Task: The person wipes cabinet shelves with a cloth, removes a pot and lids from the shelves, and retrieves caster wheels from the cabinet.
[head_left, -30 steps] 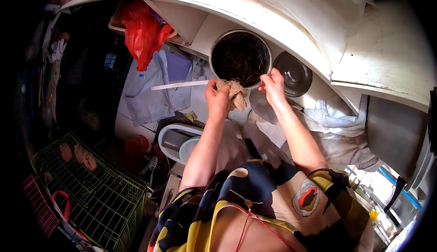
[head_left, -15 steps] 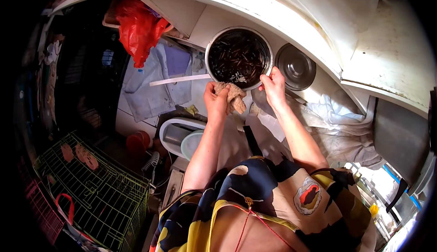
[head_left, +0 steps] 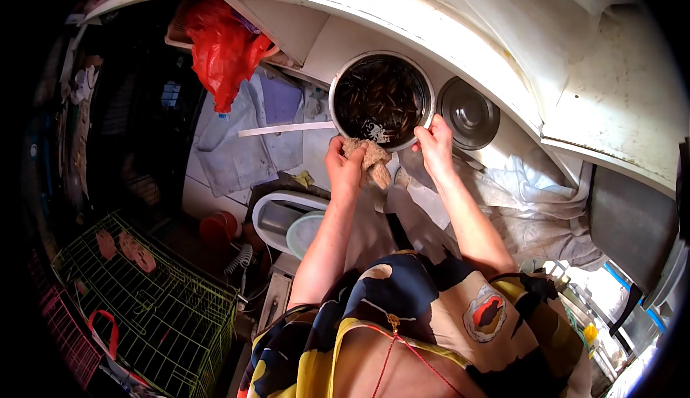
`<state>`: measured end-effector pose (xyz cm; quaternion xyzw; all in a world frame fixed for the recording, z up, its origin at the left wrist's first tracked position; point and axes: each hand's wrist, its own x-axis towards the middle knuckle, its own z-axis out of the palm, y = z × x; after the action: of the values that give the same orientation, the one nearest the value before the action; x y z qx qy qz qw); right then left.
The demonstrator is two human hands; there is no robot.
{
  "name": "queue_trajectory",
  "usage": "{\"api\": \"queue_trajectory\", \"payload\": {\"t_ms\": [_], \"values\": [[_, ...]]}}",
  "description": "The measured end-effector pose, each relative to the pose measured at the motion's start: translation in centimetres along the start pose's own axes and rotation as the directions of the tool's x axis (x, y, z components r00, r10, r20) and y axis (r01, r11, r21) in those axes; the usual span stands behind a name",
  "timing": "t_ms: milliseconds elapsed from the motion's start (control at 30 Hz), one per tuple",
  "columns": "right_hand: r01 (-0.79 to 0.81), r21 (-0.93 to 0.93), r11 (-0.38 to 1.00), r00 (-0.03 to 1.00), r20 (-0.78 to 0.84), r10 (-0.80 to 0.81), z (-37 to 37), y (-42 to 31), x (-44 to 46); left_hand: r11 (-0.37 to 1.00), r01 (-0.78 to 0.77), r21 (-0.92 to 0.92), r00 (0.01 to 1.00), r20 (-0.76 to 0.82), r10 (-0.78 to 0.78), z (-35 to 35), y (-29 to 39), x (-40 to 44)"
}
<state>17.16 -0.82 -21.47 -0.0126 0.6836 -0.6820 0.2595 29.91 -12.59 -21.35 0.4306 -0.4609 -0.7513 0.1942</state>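
Note:
A round metal pot [head_left: 333, 103] holds dark liquid with many thin dark strips in it; pale light reflects off its surface near me. My left hand [head_left: 345, 170] is closed on a tan, fluffy cloth [head_left: 375, 161], pressed at the pot's near rim. On the pot's near right side, my right hand [head_left: 436, 145] grips the edge, thumb on top. Its other fingers are partly hidden. Just right of the pot lies a dark round lid [head_left: 468, 113] with a central knob.
A white cabinet edge [head_left: 431, 31] curves above the pot. To the left are a red plastic bag [head_left: 224, 53] and a pale flat strip [head_left: 284, 129]. A green wire cage [head_left: 158, 312] stands lower left, near a white basin [head_left: 267, 215]. Crumpled plastic sheeting [head_left: 525, 190] lies right.
The pot and both hands sit slightly lower and further right in view, along with a small camera shift. The reflection on the liquid has changed shape. Both hands keep their hold.

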Motion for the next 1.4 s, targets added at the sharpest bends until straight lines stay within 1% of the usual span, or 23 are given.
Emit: {"api": "queue_trajectory", "payload": {"t_ms": [100,167,400,433,500,533,567,700,800,867,1000,1067,1233,1300,1400], "values": [[-0.004,0.019,1.000,1.000,-0.009,0.004,0.0,0.1,-0.1,1.000,0.022,-0.010,1.000,-0.011,-0.022,0.0,0.0,0.1],[-0.014,0.019,1.000,1.000,-0.019,0.014,0.0,0.3,0.0,0.998,0.065,0.018,0.997,-0.045,-0.064,-0.1,0.4,0.3],[-0.016,-0.013,1.000,1.000,-0.010,0.016,0.4,-0.2,-0.2,0.998,0.024,0.065,0.997,-0.076,-0.019,-1.6,0.8,1.9],[-0.016,-0.043,0.999,1.000,-0.018,0.015,0.5,-0.4,-0.2,0.998,0.023,0.066,0.997,-0.076,-0.018,-1.6,0.8,1.9],[-0.018,-0.072,0.997,0.999,-0.027,0.016,0.8,-0.6,-0.2,0.999,0.007,0.038,0.999,-0.046,-0.006,-1.7,0.8,1.9],[0.008,-0.075,0.997,1.000,-0.015,-0.009,0.8,-0.7,-0.1,0.999,0.010,0.039,0.999,-0.046,-0.008,-1.8,0.7,2.0],[0.034,-0.077,0.996,0.999,-0.003,-0.034,0.9,-0.8,0.0,1.000,0.027,0.006,0.999,-0.037,-0.026,-2.0,0.6,2.1],[0.045,-0.122,0.992,0.999,0.003,-0.045,1.4,-1.4,0.3,0.994,0.078,-0.082,0.997,-0.009,-0.079,-2.3,1.1,2.4],[0.022,-0.139,0.990,1.000,-0.016,-0.024,1.9,-2.0,0.3,0.993,0.068,-0.093,0.998,0.025,-0.066,-2.7,1.3,2.8],[0.014,-0.110,0.994,1.000,-0.007,-0.014,2.0,-2.1,0.4,0.992,0.078,-0.095,0.997,0.029,-0.075,-2.8,1.5,3.0],[0.027,-0.120,0.992,1.000,-0.001,-0.028,2.4,-2.4,0.4,0.988,0.106,-0.115,0.994,0.054,-0.100,-3.1,2.0,3.4],[0.036,-0.157,0.987,0.999,0.003,-0.036,2.6,-2.7,0.5,0.986,0.111,-0.123,0.992,0.069,-0.103,-3.4,1.9,3.5],[0.042,-0.155,0.987,0.999,0.009,-0.041,3.0,-3.2,0.6,0.982,0.132,-0.132,0.989,0.087,-0.121,-3.7,2.2,3.8],[0.045,-0.156,0.987,0.999,0.014,-0.044,3.2,-3.3,0.8,0.974,0.156,-0.164,0.984,0.110,-0.139,-3.7,2.6,3.8],[0.059,-0.179,0.982,0.997,-0.032,-0.066,3.3,-3.3,1.1,0.971,0.170,-0.169,0.981,0.120,-0.151,-3.7,2.6,4.0]]}}
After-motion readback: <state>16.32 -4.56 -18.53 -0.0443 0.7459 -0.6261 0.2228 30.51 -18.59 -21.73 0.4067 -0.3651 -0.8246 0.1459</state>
